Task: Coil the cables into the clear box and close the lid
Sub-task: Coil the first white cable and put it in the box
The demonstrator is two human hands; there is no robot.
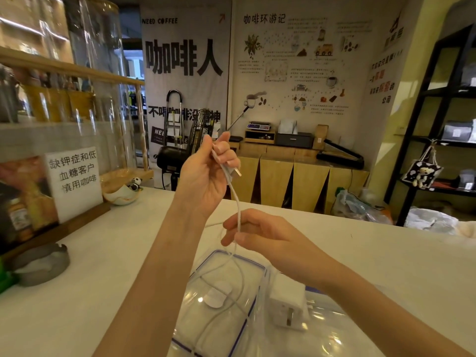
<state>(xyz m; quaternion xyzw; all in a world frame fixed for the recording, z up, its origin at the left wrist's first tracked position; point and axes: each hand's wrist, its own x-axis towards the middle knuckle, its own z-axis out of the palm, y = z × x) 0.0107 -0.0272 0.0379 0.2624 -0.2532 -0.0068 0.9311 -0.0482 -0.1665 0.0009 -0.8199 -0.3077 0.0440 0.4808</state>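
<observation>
My left hand (206,173) is raised above the counter, shut on the USB end of a white cable (235,199); the metal plug sticks out past my fingers. Lower down, my right hand (257,234) pinches the same cable. From there the cable hangs in loops over the clear lid (219,300) with a blue seal, which lies on the white counter. A white round puck on the cable rests on the lid. A white charger block (288,305) stands just right of the lid, beside the clear box (334,328), partly hidden by my right forearm.
A grey ashtray (41,266) sits at the left of the white counter (103,266). A sign in a wooden stand (74,181) and a small bowl with a panda figure (123,194) stand at the back left. Plastic bags lie beyond the counter's far right edge.
</observation>
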